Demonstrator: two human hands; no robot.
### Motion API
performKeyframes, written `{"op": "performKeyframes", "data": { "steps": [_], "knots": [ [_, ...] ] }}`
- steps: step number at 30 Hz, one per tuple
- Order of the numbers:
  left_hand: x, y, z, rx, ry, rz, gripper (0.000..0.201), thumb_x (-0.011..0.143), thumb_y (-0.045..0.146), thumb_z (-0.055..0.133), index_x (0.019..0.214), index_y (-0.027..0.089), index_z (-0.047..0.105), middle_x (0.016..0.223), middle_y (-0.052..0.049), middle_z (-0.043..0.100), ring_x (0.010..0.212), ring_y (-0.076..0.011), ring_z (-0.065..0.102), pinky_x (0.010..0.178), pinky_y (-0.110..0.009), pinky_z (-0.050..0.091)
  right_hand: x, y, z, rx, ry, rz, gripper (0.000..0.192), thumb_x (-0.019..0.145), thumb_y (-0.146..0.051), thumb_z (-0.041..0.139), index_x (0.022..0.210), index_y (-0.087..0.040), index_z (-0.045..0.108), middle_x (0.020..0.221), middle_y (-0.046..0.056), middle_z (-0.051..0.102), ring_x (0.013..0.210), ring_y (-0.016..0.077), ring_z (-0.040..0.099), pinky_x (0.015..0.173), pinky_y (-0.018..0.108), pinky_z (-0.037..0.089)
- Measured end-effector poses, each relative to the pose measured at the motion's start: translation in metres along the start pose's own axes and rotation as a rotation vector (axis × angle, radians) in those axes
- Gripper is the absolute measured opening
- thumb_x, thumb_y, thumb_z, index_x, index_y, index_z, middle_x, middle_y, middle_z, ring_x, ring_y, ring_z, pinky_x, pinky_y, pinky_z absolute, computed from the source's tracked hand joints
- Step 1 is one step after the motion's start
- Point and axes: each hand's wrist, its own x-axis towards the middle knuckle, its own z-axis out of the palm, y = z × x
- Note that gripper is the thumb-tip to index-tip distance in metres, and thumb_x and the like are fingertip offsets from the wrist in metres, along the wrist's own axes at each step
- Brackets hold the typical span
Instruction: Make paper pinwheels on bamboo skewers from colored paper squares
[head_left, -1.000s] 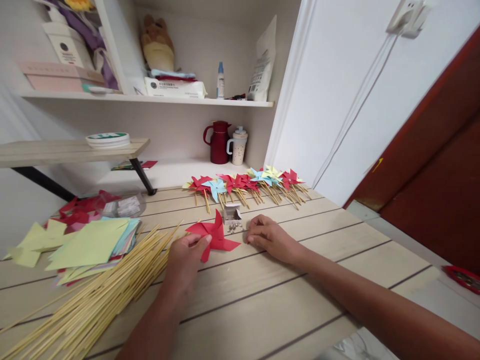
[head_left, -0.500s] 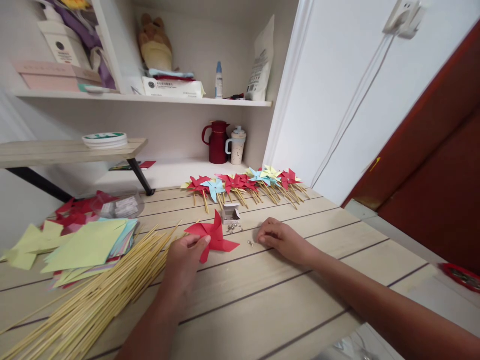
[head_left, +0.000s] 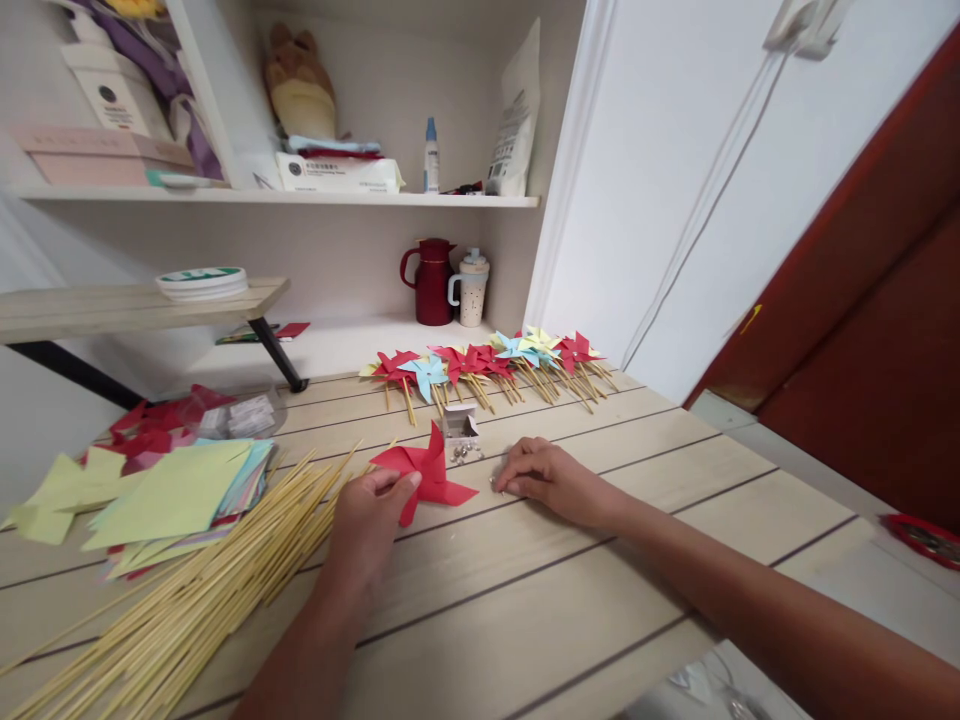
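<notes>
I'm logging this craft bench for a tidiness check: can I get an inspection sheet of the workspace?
Surface: pale plank table, bare at the near right.
Job's things: red pinwheel under the left hand; small pin box beside it; right hand flat by loose pins.
Clutter: bamboo skewers, coloured paper stack, finished pinwheels.
Fingers: left fingers on the pinwheel's edge; right curled on the table.
Cables: white cord down the wall.
Surroundings: shelves, red jug, mug.

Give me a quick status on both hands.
Left hand pinching red pinwheel flat on table. Right hand fingertips down by small pin box. Skewers left, apart.
</notes>
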Motion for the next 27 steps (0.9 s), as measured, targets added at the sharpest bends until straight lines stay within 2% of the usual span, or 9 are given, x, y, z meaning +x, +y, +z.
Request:
{"op": "performKeyframes", "data": {
  "steps": [4, 8, 13, 18, 23, 27],
  "knots": [
    [-0.001, 0.0, 0.0, 0.038, 0.0, 0.004, 0.036, 0.068, 0.05, 0.065, 0.054, 0.019, 0.054, 0.053, 0.004, 0.043, 0.055, -0.0129, 0.036, 0.056, -0.027, 0.028, -0.001, 0.0, -0.001, -0.015, -0.031, -0.01, 0.02, 0.093, -0.023, 0.058, 0.094, -0.027, 0.078, 0.099, 0.005, 0.068, 0.101, 0.0209, 0.058, 0.096, 0.039, 0.043],
    [-0.002, 0.001, -0.001, 0.053, -0.001, 0.006, 0.036, 0.068, 0.05, 0.064, 0.054, 0.019, 0.054, 0.052, 0.004, 0.041, 0.054, -0.0126, 0.035, 0.055, -0.026, 0.028, -0.001, 0.001, -0.003, 0.023, -0.044, -0.003, 0.019, 0.091, -0.019, 0.059, 0.093, -0.025, 0.077, 0.097, 0.006, 0.068, 0.098, 0.0201, 0.06, 0.092, 0.036, 0.046],
    [-0.002, 0.0, 0.0, 0.04, -0.001, 0.005, 0.034, 0.066, 0.05, 0.064, 0.058, 0.018, 0.06, 0.055, 0.003, 0.048, 0.056, -0.0133, 0.039, 0.056, -0.026, 0.031, -0.005, 0.002, -0.009, 0.048, -0.076, -0.009, 0.013, 0.087, -0.017, 0.062, 0.088, -0.023, 0.074, 0.094, 0.005, 0.067, 0.095, 0.0194, 0.062, 0.089, 0.034, 0.048],
    [-0.002, 0.001, 0.001, 0.075, 0.006, 0.027, 0.033, 0.066, 0.048, 0.064, 0.055, 0.019, 0.057, 0.053, 0.004, 0.044, 0.054, -0.0128, 0.037, 0.054, -0.026, 0.029, -0.011, 0.002, -0.017, 0.053, -0.131, -0.04, 0.007, 0.085, -0.019, 0.066, 0.086, -0.021, 0.072, 0.092, 0.004, 0.068, 0.092, 0.0191, 0.061, 0.086, 0.033, 0.049],
    [-0.003, 0.002, 0.002, 0.095, 0.007, 0.034, 0.032, 0.067, 0.048, 0.064, 0.057, 0.018, 0.059, 0.055, 0.003, 0.05, 0.056, -0.0139, 0.04, 0.055, -0.027, 0.031, -0.01, -0.002, -0.016, 0.058, -0.087, -0.07, 0.015, 0.09, -0.017, 0.06, 0.087, -0.021, 0.073, 0.091, 0.005, 0.069, 0.089, 0.0172, 0.063, 0.084, 0.031, 0.05],
    [-0.001, -0.001, 0.003, 0.129, 0.016, 0.037, 0.032, 0.067, 0.048, 0.063, 0.056, 0.018, 0.057, 0.053, 0.004, 0.045, 0.054, -0.0129, 0.037, 0.053, -0.026, 0.03, -0.005, -0.005, -0.01, 0.068, -0.107, -0.137, 0.022, 0.092, -0.015, 0.056, 0.096, -0.022, 0.076, 0.097, 0.006, 0.068, 0.092, 0.0165, 0.064, 0.086, 0.03, 0.05]
  ]
}}
